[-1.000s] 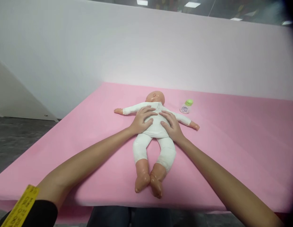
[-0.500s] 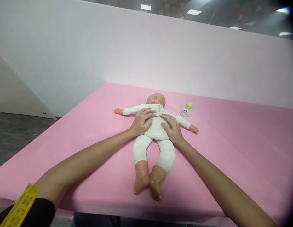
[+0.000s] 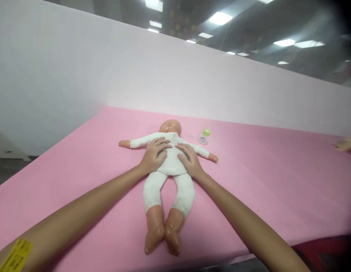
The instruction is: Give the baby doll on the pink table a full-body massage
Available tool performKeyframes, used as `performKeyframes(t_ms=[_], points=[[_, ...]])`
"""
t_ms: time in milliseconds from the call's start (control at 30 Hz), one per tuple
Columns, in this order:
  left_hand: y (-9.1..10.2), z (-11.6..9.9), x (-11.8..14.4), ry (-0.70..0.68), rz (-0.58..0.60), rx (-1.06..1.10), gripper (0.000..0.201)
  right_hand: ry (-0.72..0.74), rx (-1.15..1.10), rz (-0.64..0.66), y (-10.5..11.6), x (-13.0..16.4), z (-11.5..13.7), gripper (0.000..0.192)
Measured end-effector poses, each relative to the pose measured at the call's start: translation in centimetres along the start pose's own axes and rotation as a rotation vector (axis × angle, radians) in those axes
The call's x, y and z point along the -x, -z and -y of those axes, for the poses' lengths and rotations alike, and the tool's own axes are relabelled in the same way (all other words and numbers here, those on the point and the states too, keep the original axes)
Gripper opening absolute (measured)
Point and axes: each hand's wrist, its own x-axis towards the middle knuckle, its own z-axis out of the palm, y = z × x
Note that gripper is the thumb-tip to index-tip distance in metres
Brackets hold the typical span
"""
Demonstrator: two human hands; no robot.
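A baby doll (image 3: 172, 160) with a white cloth body lies stretched out, its feet toward me and its head turned to one side. My left hand (image 3: 155, 154) rests on the left side of its torso, fingers spread. On the right side of the torso lies my right hand (image 3: 190, 158), fingers likewise apart. Both palms touch the cloth, and neither hand grips anything. Beyond the doll's right-hand arm in view sits a small clear bottle (image 3: 203, 139) with a green cap and a printed label.
The doll lies on a pink-covered table (image 3: 249, 181). A pale partition (image 3: 192, 79) rises along its far edge. At the far right edge is a blurred light-coloured object (image 3: 345, 145). Something dark red (image 3: 325, 251) shows below the table's right front edge.
The view has shifted right and tilted up, so the doll and bottle appear farther left and lower. The right-edge object has come into view. My hands stay on the doll's torso.
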Motion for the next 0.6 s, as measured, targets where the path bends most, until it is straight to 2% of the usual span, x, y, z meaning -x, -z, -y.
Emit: performKeyframes(t_ms=[233,467,600], points=[[0.4,0.6,-0.7,-0.025,0.015,-0.018,0.034,-0.039,-0.015,-0.019,-0.1,-0.8,0.4,0.034],[0.5,1.3,-1.1,-0.039,0.011,-0.023,0.033,-0.238,-0.19,-0.09,-0.7,-1.6,0.8,0.032],[0.7,1.5,-1.2,-0.049,0.037,-0.045,0.034,-0.257,-0.242,-0.116,-0.8,-1.6,1.3,0.035]])
